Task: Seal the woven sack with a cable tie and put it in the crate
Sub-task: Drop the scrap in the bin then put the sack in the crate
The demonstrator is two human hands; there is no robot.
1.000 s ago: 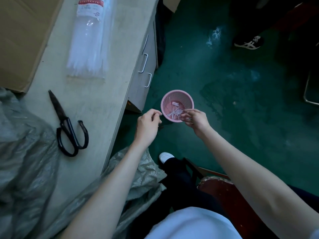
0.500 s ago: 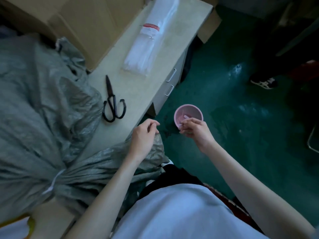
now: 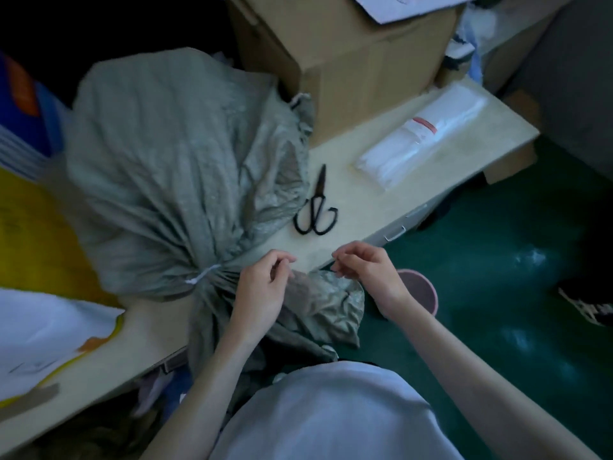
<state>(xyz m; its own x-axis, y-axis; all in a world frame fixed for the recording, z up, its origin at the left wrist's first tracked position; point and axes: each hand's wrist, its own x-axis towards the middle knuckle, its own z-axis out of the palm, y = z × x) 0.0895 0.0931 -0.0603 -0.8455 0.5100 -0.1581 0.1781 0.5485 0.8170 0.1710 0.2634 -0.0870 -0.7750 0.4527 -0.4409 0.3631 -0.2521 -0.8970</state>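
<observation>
1. Woven sack (image 3: 172, 167): grey-green, full, lying on the bench (image 3: 371, 207) at 10 o'clock from the hands. Neck gathered and cinched by a white cable tie (image 3: 203, 274); the loose mouth fabric beyond the tie drapes off the bench's near edge toward the person.
2. Left hand (image 3: 262, 293): over the loose mouth fabric, just at 3 o'clock from the tie. Fingers (image 3: 282, 260) curled, thumb and forefinger tips close together; whether they pinch anything cannot be told.
3. Right hand (image 3: 368, 270): at 3 o'clock from the left hand, apart from it, above the bench edge. Fingers (image 3: 345, 258) curled inward, tips drawn together; any item held is too small to tell.
4. Scissors (image 3: 316, 207): black, flat on the bench at 12 o'clock from the hands, blades pointing away, just beside the sack.
5. Packet of cable ties (image 3: 421, 137): clear bag with red label, on the bench at 1 o'clock.
6. Cardboard box (image 3: 345, 58): on the bench at 12 o'clock, touching the sack's far side.
7. Pink cup (image 3: 421, 292): on the green floor, partly hidden behind the right wrist.
</observation>
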